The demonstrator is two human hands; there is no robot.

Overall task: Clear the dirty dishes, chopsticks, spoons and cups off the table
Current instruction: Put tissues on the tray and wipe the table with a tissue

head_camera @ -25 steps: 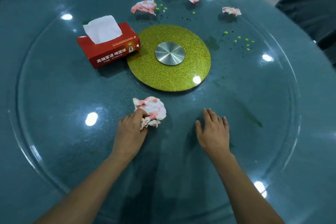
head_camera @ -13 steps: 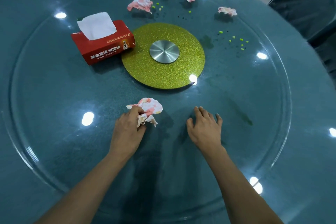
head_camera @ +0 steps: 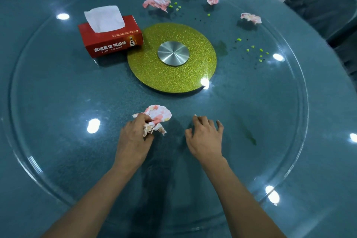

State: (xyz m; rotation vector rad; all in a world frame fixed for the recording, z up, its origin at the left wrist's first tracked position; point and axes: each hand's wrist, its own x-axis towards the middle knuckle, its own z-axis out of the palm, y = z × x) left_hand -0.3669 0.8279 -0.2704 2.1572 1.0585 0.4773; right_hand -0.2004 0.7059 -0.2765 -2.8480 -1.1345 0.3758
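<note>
Your left hand [head_camera: 133, 137] has tightened its grip from a touch to a pinch on the crumpled pink-stained white paper napkin [head_camera: 158, 115], which juts just ahead of the grip. Your right hand [head_camera: 204, 135], beside it on the round blue glass desk [head_camera: 58, 102], arches empty. No dishes are in sight.

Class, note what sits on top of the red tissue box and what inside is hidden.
One white paper tissue stands up out of the red cardboard tissue box. Its walls cover the inside, so any remaining tissues cannot be seen.
</note>
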